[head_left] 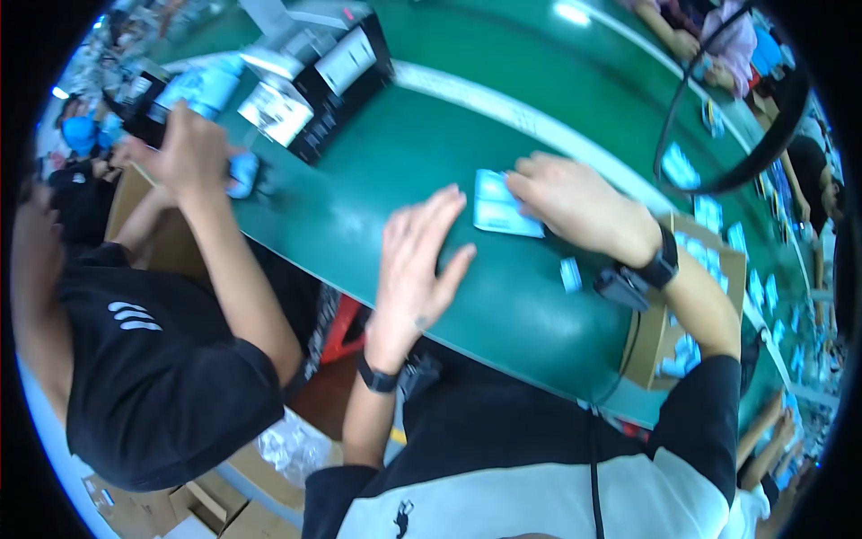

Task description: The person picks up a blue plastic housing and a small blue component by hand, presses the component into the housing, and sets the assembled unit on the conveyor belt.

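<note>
A flat light-blue packet (499,216) lies on or just over the green table in front of me. Over its right edge curl the fingers of my right hand (575,199), closed with the packet's edge in them. My left hand (415,260) is a short way left of the packet, fingers stretched and thumb apart, holding nothing. Each wrist wears a black band, and a small black device (621,289) hangs by the right one. A small light-blue sachet (570,275) lies on the table below my right hand.
At right stands a cardboard box (646,346) holding blue packets. A black machine (346,76) stands at the far left, near a co-worker's hand (193,153). A white strip (503,108) crosses the green table (359,225). A dark cable loops at upper right.
</note>
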The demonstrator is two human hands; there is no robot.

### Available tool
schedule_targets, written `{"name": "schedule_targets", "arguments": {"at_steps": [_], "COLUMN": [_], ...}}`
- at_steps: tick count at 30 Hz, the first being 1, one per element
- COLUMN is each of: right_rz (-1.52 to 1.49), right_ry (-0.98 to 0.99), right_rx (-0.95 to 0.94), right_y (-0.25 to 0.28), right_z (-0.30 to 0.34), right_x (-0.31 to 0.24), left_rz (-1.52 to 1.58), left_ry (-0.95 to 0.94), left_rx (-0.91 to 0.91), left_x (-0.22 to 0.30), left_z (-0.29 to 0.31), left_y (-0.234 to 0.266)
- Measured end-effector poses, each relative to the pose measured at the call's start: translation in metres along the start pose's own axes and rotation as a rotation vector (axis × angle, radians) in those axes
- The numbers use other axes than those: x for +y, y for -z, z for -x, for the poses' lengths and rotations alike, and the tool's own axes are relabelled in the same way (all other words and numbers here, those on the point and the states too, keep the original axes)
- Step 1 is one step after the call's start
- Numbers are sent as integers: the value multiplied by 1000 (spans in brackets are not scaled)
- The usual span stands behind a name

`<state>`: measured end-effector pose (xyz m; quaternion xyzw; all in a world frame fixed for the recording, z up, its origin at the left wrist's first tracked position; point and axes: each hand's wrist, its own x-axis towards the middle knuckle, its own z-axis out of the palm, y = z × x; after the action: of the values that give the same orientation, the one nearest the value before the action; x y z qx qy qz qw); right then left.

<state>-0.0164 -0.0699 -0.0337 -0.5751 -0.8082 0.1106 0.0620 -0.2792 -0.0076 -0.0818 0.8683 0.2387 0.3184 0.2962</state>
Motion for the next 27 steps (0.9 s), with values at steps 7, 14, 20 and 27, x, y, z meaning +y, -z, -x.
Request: {"name": "schedule_targets", "arguments": {"at_steps": [7,14,20,27], "right_rz": [423,6,-63,-36], "right_ry": [-251,-269,-162,-36], "right_rx": [215,-399,-325,-152], "right_y": [47,35,-1,10], "right_z": [63,102,95,80], "right_x": [0,-31,-23,-41], "left_rz": [85,-2,-40,-44], "left_ry": [273,207,178,163], "left_rx": [77,26,11,24], "left_x": [2,7,4,3], "left_z": [13,1,3,3], "left_y": [-6,-4,-8,-8]}}
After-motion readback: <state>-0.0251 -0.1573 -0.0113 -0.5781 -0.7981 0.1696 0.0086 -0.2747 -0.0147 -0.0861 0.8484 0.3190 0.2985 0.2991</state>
